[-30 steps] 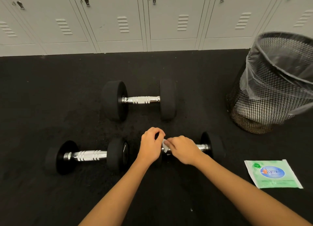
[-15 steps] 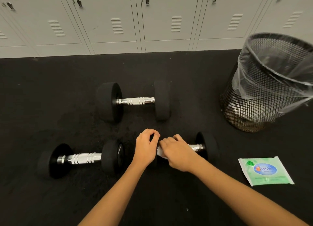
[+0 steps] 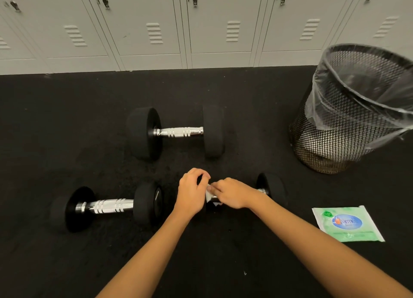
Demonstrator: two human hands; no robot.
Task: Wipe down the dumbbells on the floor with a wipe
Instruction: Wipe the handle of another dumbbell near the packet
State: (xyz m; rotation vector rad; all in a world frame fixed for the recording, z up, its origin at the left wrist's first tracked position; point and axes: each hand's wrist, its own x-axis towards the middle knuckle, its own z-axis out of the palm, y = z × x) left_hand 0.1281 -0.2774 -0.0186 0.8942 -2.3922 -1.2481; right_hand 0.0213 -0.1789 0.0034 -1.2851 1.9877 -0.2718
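Chrome handle of the near-left dumbbell (image 3: 107,206) is lying bare on the black floor (image 3: 55,123), w/ the far dumbbell (image 3: 176,132) behind it, both apparently waiting their turn. Left hand (image 3: 192,191) is curling over the left head of the near-right dumbbell (image 3: 271,187), prob. steadying it against rolling. Right hand (image 3: 233,193) is pressing the white wipe (image 3: 210,195) round that handle, fingers wrapped on it. Wipes pack (image 3: 347,223) and mesh bin (image 3: 355,110) are sitting far right, close for restock and disposal.

L hand (image 3: 191,191) fingers curled | R hand (image 3: 232,193) curled, pinching | both forearms extended
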